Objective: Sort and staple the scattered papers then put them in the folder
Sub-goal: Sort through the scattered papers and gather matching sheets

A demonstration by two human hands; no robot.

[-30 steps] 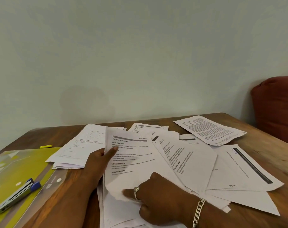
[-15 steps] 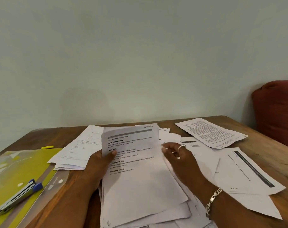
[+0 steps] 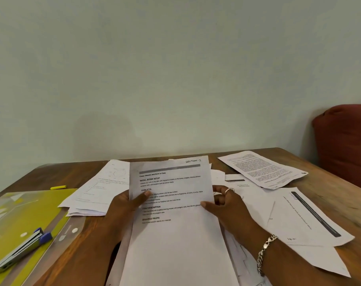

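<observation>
Left hand and right hand gripping white printed paper sheet by its edges, thumbs on top; yellow plastic folder left on brown wooden worktop

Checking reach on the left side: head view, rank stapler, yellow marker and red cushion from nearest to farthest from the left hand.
From the left hand:
1. Yellow marker, on the table to its left, farther back.
2. Stapler, on the folder, near left.
3. Red cushion, far right, past the table.
The marker and stapler are a close call.

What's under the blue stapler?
The stapler lies on the yellow-green folder, which rests on the wooden table. Whatever is inside the folder can't be made out.
</observation>
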